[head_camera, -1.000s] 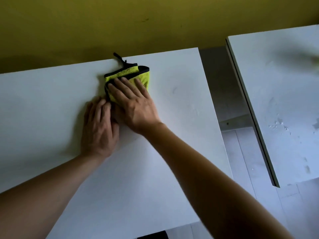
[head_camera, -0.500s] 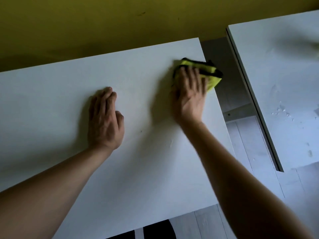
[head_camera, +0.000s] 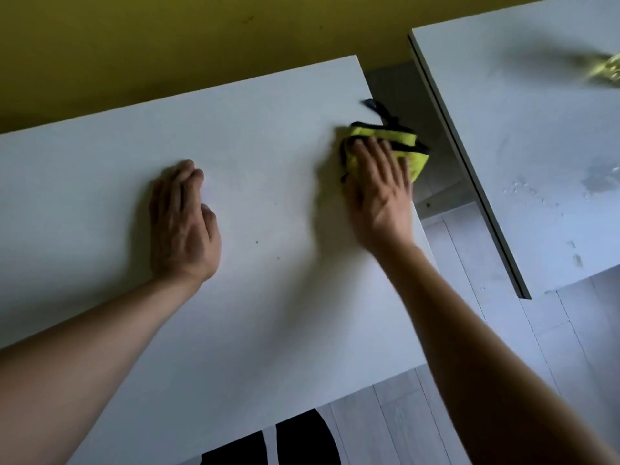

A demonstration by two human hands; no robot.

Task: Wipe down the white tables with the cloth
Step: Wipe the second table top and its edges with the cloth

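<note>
Nearest, at six o'clock, a dark garment (head_camera: pixel 298 441) showed below the near edge of the broad white tabletop (head_camera: pixel 268 313), with pale grey plank flooring (head_camera: pixel 385 427) beside it. Both bare forearms reached up from the lower corners onto that surface. Toward nine o'clock of the centre, the left hand (head_camera: pixel 183 223) lay palm-down and flat on the bare table, its fingers pressed close together and gripping nothing. At about two o'clock, near the table's right edge, the right hand (head_camera: pixel 379 193) lay flat with fingers lightly spread, pressing on the folded yellow-green microfibre cloth with black trim (head_camera: pixel 412 152). The cloth sat at the far right part of the tabletop, its right corner jutting just past the edge over the gap, and a black loop (head_camera: pixel 379 109) trailed from its far side. Across the gap, from one to three o'clock, stood a second white table (head_camera: pixel 536 162), well apart from the cloth, its top mottled with smudges and specks. A blurred yellowish object (head_camera: pixel 607 68) lay at its far right; what it was could not be told. Farthest, across twelve o'clock, ran an olive-yellow wall (head_camera: pixel 167 45).
</note>
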